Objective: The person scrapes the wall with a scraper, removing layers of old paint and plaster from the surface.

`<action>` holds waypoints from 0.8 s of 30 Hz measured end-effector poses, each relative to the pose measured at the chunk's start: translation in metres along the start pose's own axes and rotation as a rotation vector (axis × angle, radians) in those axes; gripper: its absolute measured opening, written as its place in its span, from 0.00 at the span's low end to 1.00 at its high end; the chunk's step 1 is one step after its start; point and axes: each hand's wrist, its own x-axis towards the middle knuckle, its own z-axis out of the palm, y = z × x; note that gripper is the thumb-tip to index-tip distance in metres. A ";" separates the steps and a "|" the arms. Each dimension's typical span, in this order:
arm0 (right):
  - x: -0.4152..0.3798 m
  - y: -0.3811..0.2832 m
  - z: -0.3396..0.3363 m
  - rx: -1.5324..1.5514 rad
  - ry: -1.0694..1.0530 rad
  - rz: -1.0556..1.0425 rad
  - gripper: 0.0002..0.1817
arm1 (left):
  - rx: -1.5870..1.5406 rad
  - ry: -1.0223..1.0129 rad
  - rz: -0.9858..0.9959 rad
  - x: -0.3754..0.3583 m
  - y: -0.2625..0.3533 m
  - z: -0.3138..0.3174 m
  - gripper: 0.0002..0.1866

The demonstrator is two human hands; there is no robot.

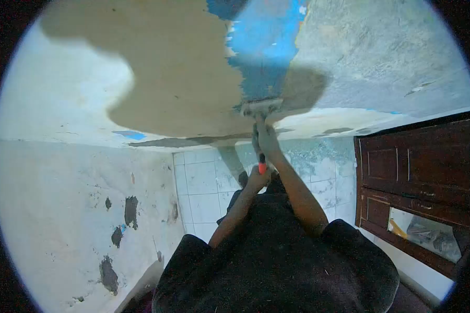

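A wide-bladed scraper (262, 107) lies against the wall (183, 78), its blade at the lower end of a ragged strip of blue paint (266, 47). My right hand (266, 138) is closed on the scraper's handle just below the blade, fingers partly hidden. Lower down, my left hand (258, 179) grips the same handle near its orange-red end. Pale grey and cream surface borders the blue strip on both sides. Dusty whitish residue covers the blade.
White floor tiles (201, 188), partly dusty, lie below the wall. A dark wooden cabinet (418, 167) stands at right, with a plastic-wrapped item (431, 237) in its lower opening. The left wall (78, 198) has several chipped grey patches. My shadow falls across the working wall.
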 end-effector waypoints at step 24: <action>-0.015 -0.015 0.020 0.128 -0.106 0.172 0.29 | 0.324 0.179 0.223 -0.039 0.006 -0.030 0.15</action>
